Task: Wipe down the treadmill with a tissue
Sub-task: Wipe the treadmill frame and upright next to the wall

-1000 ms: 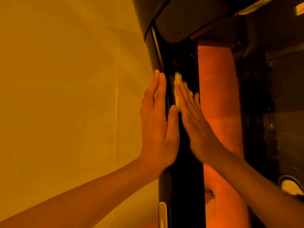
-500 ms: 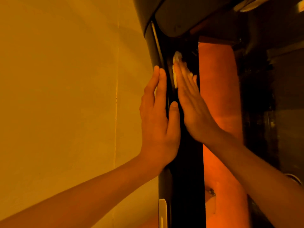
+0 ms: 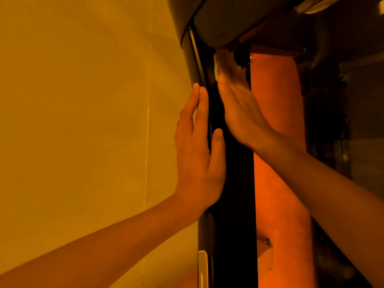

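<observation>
The treadmill's dark upright post (image 3: 232,183) runs up the middle of the view to a grey rounded console housing (image 3: 220,23). My left hand (image 3: 197,150) rests flat with straight fingers against the post's left edge. My right hand (image 3: 239,107) lies flat on the post's inner face, fingers straight, pressing a pale crumpled tissue (image 3: 217,63) against it just under the housing. Only the tissue's edges show around my blurred fingertips.
A plain yellow wall (image 3: 83,121) fills the left half. An orange surface (image 3: 276,142) lies right of the post, with dark treadmill parts (image 3: 342,121) beyond it. A small pale tab (image 3: 202,267) sits at the post's lower left edge.
My right hand has slid the tissue up the post, from mid-height to just beneath the console housing. My left hand has stayed in place on the post's edge.
</observation>
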Available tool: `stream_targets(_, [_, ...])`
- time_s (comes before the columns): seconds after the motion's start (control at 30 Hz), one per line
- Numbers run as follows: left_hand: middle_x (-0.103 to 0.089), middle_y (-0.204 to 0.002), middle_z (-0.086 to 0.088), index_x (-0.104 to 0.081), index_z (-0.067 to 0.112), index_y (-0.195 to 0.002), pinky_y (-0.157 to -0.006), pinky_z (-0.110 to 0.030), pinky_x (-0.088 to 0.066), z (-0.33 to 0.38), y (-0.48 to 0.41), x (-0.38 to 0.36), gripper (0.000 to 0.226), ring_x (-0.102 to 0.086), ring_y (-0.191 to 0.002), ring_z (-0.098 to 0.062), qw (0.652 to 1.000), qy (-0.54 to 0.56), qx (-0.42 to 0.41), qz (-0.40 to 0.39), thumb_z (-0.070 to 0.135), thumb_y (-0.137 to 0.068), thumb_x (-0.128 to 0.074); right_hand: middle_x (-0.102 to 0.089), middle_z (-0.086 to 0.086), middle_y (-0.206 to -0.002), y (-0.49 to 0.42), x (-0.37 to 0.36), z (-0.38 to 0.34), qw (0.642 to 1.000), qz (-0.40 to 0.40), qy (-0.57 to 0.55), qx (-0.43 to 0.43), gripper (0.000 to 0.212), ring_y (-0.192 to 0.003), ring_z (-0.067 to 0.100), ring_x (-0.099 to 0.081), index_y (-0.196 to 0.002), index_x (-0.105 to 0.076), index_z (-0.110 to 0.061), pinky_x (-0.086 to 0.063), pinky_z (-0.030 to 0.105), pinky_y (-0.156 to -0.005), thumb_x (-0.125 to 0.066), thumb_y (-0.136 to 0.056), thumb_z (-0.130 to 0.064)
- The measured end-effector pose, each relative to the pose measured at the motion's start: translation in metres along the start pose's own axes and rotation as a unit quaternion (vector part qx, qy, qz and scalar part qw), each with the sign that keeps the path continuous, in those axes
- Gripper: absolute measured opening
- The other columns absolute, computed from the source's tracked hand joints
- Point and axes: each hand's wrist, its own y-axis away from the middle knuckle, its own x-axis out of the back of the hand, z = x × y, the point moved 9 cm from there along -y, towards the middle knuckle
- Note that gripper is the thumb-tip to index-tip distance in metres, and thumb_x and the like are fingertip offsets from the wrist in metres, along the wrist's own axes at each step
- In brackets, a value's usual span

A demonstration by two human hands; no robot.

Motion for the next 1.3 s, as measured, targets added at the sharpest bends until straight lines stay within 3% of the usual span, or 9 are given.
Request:
stream_targets(0.07, [-0.027, -0.165, -0.021, -0.03, -0.006, -0.157, -0.124, -0.042, -0.026, 0.001, 0.0, 0.001, 0.058, -0.026, -0.156, -0.025, 1.0, -0.006, 0.0, 0.003, 0.006, -0.103, -0.049, 0.003, 0.005, -0.174, 0.051, -0.01, -0.001, 1.0, -0.009, -0.003, 0.027, 0.058, -0.161, 0.02, 0.004, -0.165, -0.005, -0.01, 0.0, 0.051, -0.129, -0.012, -0.112, -0.032])
stream_targets(0.2, [-0.027, -0.166, -0.019, -0.029, -0.003, -0.158, -0.123, -0.049, -0.028, 0.002, 0.001, 0.0, 0.058, -0.026, -0.155, -0.024, 1.0, -0.001, 0.01, 0.005, 0.007, -0.104, -0.047, 0.006, -0.008, -0.174, 0.167, -0.032, 0.006, 0.998, -0.042, -0.045, -0.031, 0.063, -0.161, 0.019, 0.003, -0.165, -0.003, -0.019, 0.002, 0.043, -0.129, -0.007, -0.111, -0.052])
stream_targets(0.5, [-0.025, -0.164, -0.025, -0.028, -0.009, -0.156, -0.125, -0.047, -0.028, 0.002, -0.001, -0.003, 0.058, -0.025, -0.156, -0.03, 1.0, -0.01, -0.003, -0.012, 0.003, -0.103, -0.047, 0.0, 0.014, -0.173, -0.004, 0.0, 0.023, 0.999, 0.01, 0.045, -0.017, 0.073, -0.161, 0.025, 0.002, -0.164, -0.006, -0.007, 0.001, 0.047, -0.13, -0.004, -0.103, -0.047])
stream_targets(0.6, [-0.025, -0.164, -0.026, -0.029, -0.01, -0.156, -0.125, -0.042, -0.026, 0.003, -0.001, 0.0, 0.058, -0.025, -0.156, -0.031, 1.0, -0.024, -0.011, -0.003, 0.003, -0.103, -0.048, -0.001, 0.009, -0.174, 0.051, -0.013, 0.01, 1.0, 0.016, 0.007, 0.008, 0.064, -0.161, 0.023, 0.001, -0.164, -0.007, -0.006, -0.003, 0.052, -0.129, -0.01, -0.109, -0.039])
stream_targets(0.77, [-0.025, -0.166, -0.021, -0.028, -0.006, -0.158, -0.125, -0.043, -0.026, 0.005, 0.001, 0.0, 0.057, -0.024, -0.156, -0.025, 1.0, -0.023, -0.002, 0.0, 0.004, -0.104, -0.047, 0.003, -0.006, -0.174, 0.17, -0.036, 0.001, 0.998, -0.026, -0.051, -0.029, 0.065, -0.161, 0.02, 0.001, -0.164, -0.004, -0.018, 0.0, 0.042, -0.129, -0.006, -0.11, -0.054])
stream_targets(0.93, [-0.025, -0.166, -0.023, -0.028, -0.006, -0.157, -0.125, -0.044, -0.027, 0.002, 0.001, -0.001, 0.058, -0.025, -0.156, -0.027, 1.0, -0.015, -0.001, -0.003, 0.003, -0.104, -0.047, 0.004, 0.006, -0.174, 0.042, -0.01, 0.011, 1.0, -0.013, 0.012, 0.004, 0.063, -0.161, 0.021, 0.004, -0.164, -0.002, -0.014, 0.0, 0.048, -0.13, -0.007, -0.109, -0.044])
stream_targets(1.03, [-0.025, -0.165, -0.023, -0.027, -0.005, -0.158, -0.125, -0.047, -0.028, 0.003, 0.0, -0.002, 0.058, -0.025, -0.156, -0.028, 1.0, -0.01, 0.001, -0.008, 0.003, -0.103, -0.047, 0.0, 0.005, -0.174, -0.02, 0.008, 0.027, 0.999, 0.01, 0.009, -0.045, 0.061, -0.16, 0.017, 0.002, -0.166, -0.007, -0.013, -0.002, 0.041, -0.13, -0.018, -0.111, -0.037])
stream_targets(1.17, [-0.024, -0.166, -0.022, -0.027, -0.006, -0.158, -0.125, -0.046, -0.026, 0.003, 0.001, -0.001, 0.058, -0.024, -0.156, -0.027, 1.0, -0.014, -0.001, -0.003, 0.003, -0.104, -0.047, 0.003, 0.009, -0.174, 0.066, -0.014, 0.009, 1.0, 0.0, 0.007, 0.013, 0.061, -0.161, 0.024, 0.003, -0.164, -0.005, -0.006, -0.002, 0.05, -0.13, -0.012, -0.111, -0.035])
stream_targets(1.3, [-0.024, -0.166, -0.021, -0.026, -0.004, -0.158, -0.124, -0.05, -0.028, 0.004, 0.001, -0.002, 0.058, -0.024, -0.156, -0.026, 1.0, -0.009, 0.005, -0.003, 0.004, -0.105, -0.046, 0.004, -0.002, -0.175, 0.173, -0.033, 0.01, 0.999, -0.033, -0.025, -0.031, 0.063, -0.161, 0.021, 0.002, -0.165, -0.004, -0.016, 0.002, 0.041, -0.129, -0.008, -0.111, -0.05])
